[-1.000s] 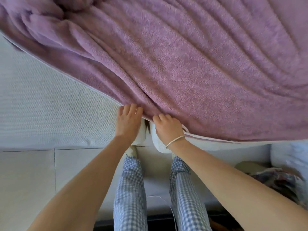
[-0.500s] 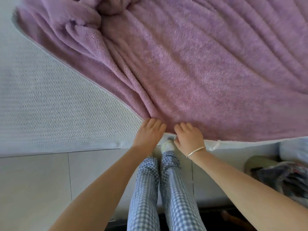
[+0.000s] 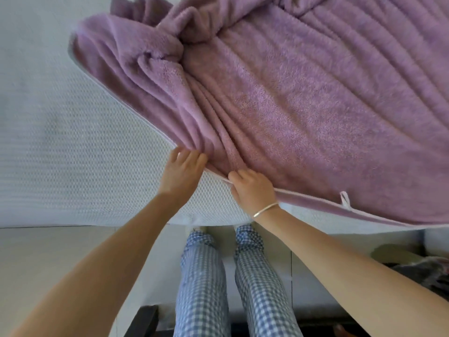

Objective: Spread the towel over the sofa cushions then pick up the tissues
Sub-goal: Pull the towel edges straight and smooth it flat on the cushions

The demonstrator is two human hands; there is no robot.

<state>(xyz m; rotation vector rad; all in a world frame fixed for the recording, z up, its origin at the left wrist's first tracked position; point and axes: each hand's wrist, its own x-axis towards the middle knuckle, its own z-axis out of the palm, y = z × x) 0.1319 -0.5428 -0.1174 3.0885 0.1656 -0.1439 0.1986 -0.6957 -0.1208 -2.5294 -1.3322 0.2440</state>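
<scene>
Head view, vs. 1.0 s ago: both hands have moved off the front lip of the sofa cushion [image 3: 73,166] and up onto its top. The towel [image 3: 303,105] hem now lies diagonally across the cushion.

- Left hand [image 3: 181,175]: fingers [image 3: 192,156] bent, tips dug into the towel folds at the hem, gripping.
- Right hand [image 3: 254,189], bracelet [image 3: 266,209] at wrist: fingers curled round the hem, pinching it.
- Bunched corner [image 3: 150,52], far left, has come into view and is unspread. Approx. the whole left part of the cushion is bare.

Judgement: spread step incomplete; the corner needs pulling out leftward.

Containers: none identifiable. Dark clutter at the right edge is too blurred to ID. Tissues not in view.
</scene>
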